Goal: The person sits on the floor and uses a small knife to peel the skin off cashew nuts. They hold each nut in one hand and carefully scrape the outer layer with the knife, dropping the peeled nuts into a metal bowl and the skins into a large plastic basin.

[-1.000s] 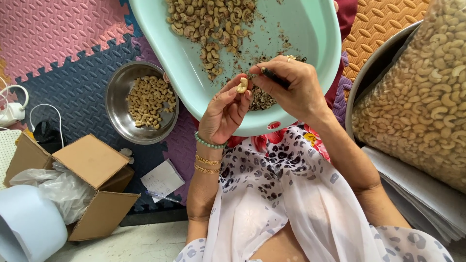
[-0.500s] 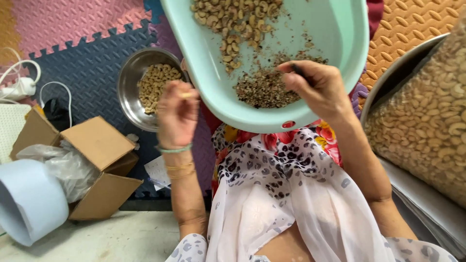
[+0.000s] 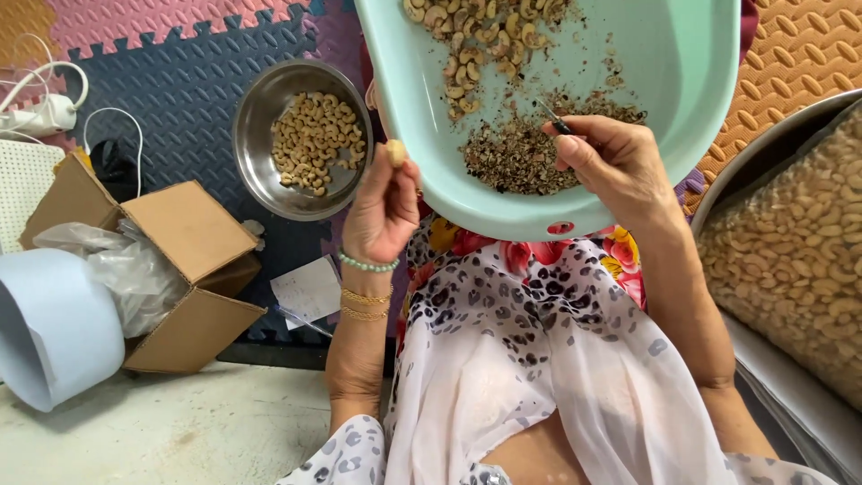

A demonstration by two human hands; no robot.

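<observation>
Two bare hands work over a pale green tub (image 3: 709,81) that rests on the person's lap. The left hand (image 3: 382,216) is at the tub's left rim, its fingers closed on a single peeled cashew (image 3: 395,153) pinched at the fingertips, with the nut just outside the rim. The right hand (image 3: 620,166) lies inside the tub near its lower edge, curled shut around a thin dark tool (image 3: 554,118) whose tip pokes out past the thumb. Just left of that hand, in the tub, lies a heap of dark husk scraps (image 3: 516,157), and higher in the tub sits a pile of unpeeled cashews (image 3: 480,31).

Left of the tub, on foam floor mats (image 3: 171,99), stands a steel bowl (image 3: 260,171) partly filled with pale peeled nuts. Farther left and lower is an open cardboard box (image 3: 184,233) with a crumpled clear bag (image 3: 126,269) in it, and beside that a light blue round container (image 3: 49,328). Right of the tub, a large metal basin (image 3: 763,153) holds a clear sack of cashews (image 3: 799,260). Below the tub, patterned cloth covers the person's lap.
</observation>
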